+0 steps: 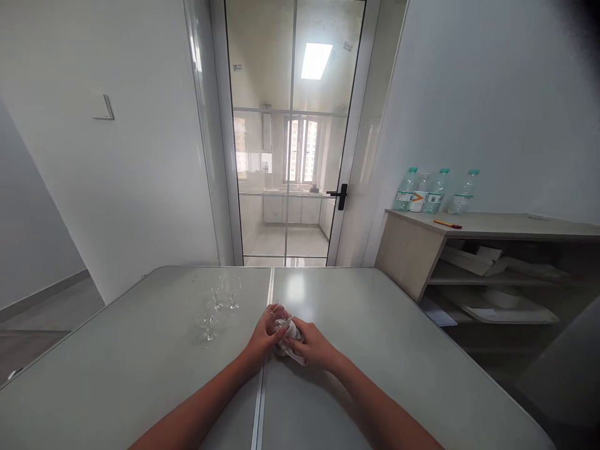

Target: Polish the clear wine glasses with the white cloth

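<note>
My left hand (263,337) is closed round a small clear glass (279,319), holding it over the middle of the grey table (140,369). My right hand (313,344) is closed on a white cloth (287,350) bunched against the glass. Both hands meet just above the table's centre seam. To the left of them stand three small stemmed glasses (219,306), upright on the table and apart from my hands.
A wooden shelf unit (473,262) stands at the right, with several water bottles (434,190) and a pen (447,224) on top. Straight ahead is a glass door (293,137) with a black handle, opening onto a kitchen. A wall switch (104,107) is at the left.
</note>
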A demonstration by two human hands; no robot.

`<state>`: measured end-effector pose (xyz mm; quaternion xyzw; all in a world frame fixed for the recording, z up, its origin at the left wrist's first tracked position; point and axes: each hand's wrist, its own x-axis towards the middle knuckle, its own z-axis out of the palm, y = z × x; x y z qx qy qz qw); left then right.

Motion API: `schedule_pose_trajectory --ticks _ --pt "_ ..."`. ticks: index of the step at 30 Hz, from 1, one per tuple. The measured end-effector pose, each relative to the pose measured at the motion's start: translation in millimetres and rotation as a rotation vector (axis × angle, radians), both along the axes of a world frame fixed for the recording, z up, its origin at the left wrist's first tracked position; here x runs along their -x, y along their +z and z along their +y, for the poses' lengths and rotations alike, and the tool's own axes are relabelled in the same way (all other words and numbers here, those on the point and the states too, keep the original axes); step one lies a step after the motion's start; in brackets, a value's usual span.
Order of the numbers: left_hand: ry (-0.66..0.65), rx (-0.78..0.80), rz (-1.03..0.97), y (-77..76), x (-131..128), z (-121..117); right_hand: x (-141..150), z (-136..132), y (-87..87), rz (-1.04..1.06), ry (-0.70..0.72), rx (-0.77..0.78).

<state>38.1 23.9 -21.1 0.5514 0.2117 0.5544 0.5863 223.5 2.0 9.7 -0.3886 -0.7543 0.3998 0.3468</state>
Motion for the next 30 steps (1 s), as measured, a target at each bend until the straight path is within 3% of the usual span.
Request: schedule_pose_trajectory --ticks 4,9,11,14,18,20,21,23,27,30 --pt "0.005 0.013 -0.021 10.8 4 -4 0 0 0.7 0.017 -0.027 0.033" --pt "-0.109 0.084 -0.044 17.3 6 -7 -5 -3 2.1 0.418 0.151 0.606" --pt "-0.101 0.072 -0.05 17.7 5 -7 -5 -4 2.2 0.456 0.214 0.687" --pt "-0.022 0.019 -0.021 19.2 4 -8 -4 -4 4.0 0.292 0.201 0.43" --pt "0.137 -0.045 0.082 23.1 3 -10 -3 -2 9.4 -0.122 -0.092 -0.132" --pt "0.159 -0.062 0.104 24.3 3 -10 -2 -2 12.0 -0.22 -0.146 -0.256" --pt "0.145 -0.058 0.096 24.5 4 -10 -3 -2 12.9 -0.212 -0.135 -0.242" --pt "0.085 -0.03 0.06 23.8 6 -9 -4 -2 13.0 -0.098 -0.044 -0.069" --pt "-0.055 0.038 0.026 20.6 12 -8 -9 -2 7.2 0.296 0.19 0.492" --pt "-0.093 0.046 0.015 19.3 14 -8 -8 0 2.1 0.48 0.169 0.704"
